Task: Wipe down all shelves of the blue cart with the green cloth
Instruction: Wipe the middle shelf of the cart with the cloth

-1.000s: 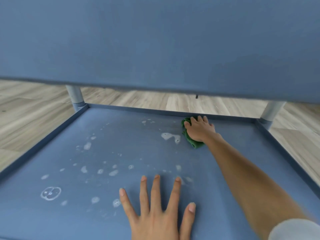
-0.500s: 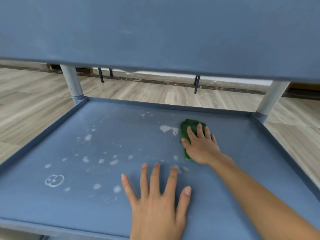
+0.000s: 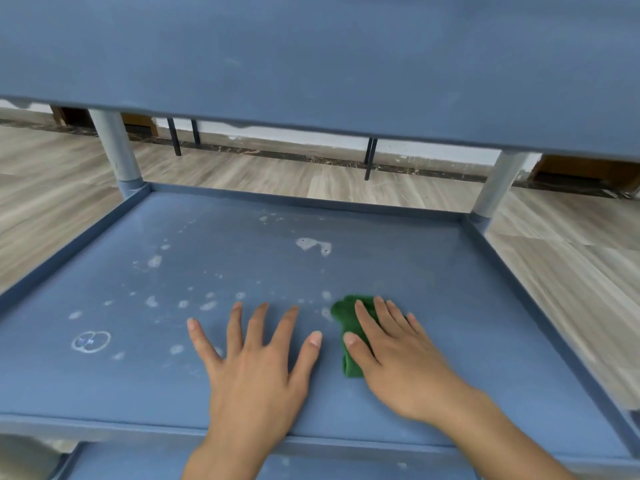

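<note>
The upper tier of the blue cart (image 3: 311, 57) overhangs the shelf (image 3: 485, 306), so strokes must stay low. At the shelf's near edge the left hand (image 3: 256, 365) lies flat, fingers spread; the right hand (image 3: 401, 362), fingers straight and slightly apart, presses the green cloth (image 3: 346, 320) onto the shelf's near middle. Firm overlapping passes should work toward the shelf's far rim and left side, where a white smear (image 3: 313, 244) and what may be a dried ring (image 3: 90, 341) remain; the left hand blocks that path

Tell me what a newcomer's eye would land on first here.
The green cloth stands out, pressed flat under the right hand near the front of the blue shelf. Beside it the left hand lies spread, and white spots dot the surface farther back and left.
</note>
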{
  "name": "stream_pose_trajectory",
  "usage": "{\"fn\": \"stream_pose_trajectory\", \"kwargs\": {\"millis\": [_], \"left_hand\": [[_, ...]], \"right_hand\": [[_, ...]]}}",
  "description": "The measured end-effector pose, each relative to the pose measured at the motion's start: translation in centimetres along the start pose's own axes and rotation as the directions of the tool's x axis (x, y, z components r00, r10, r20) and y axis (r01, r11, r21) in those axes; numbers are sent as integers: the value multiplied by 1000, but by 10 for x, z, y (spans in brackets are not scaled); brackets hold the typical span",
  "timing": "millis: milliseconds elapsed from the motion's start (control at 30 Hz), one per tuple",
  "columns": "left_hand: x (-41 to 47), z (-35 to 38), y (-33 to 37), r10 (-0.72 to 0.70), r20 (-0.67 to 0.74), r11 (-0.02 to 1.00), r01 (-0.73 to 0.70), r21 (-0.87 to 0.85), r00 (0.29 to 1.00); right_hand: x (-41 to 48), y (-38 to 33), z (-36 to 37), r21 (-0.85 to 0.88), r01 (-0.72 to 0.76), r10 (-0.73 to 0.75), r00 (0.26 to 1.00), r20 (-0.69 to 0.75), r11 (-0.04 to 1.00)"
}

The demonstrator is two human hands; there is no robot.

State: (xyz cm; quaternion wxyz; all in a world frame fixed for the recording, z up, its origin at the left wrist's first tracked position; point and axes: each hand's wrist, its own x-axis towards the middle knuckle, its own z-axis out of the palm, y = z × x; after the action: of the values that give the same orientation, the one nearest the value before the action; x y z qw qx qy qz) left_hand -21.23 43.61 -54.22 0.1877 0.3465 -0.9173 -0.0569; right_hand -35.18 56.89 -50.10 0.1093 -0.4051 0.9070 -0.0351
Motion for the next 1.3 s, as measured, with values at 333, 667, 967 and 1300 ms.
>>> {"fn": "stream_pose_trajectory", "kwargs": {"millis": [333, 667, 967, 1300], "left_hand": [[-13, 4, -8, 7, -37, 1000, -6, 29, 999], [-11, 22, -7, 32, -51, 998, -29, 57, 998], [0, 34, -6, 40, -117, 999, -35, 38, 992], [-10, 18, -7, 38, -6, 999, -38, 20, 999]], "right_hand": [[133, 1, 10, 56, -27, 37, 983, -178, 998], [261, -14, -29, 104, -71, 91, 976, -200, 992], [273, -15, -42, 125, -53, 75, 981, -177, 991], [132, -18, -1, 60, 43, -39, 998, -57, 997]]}}
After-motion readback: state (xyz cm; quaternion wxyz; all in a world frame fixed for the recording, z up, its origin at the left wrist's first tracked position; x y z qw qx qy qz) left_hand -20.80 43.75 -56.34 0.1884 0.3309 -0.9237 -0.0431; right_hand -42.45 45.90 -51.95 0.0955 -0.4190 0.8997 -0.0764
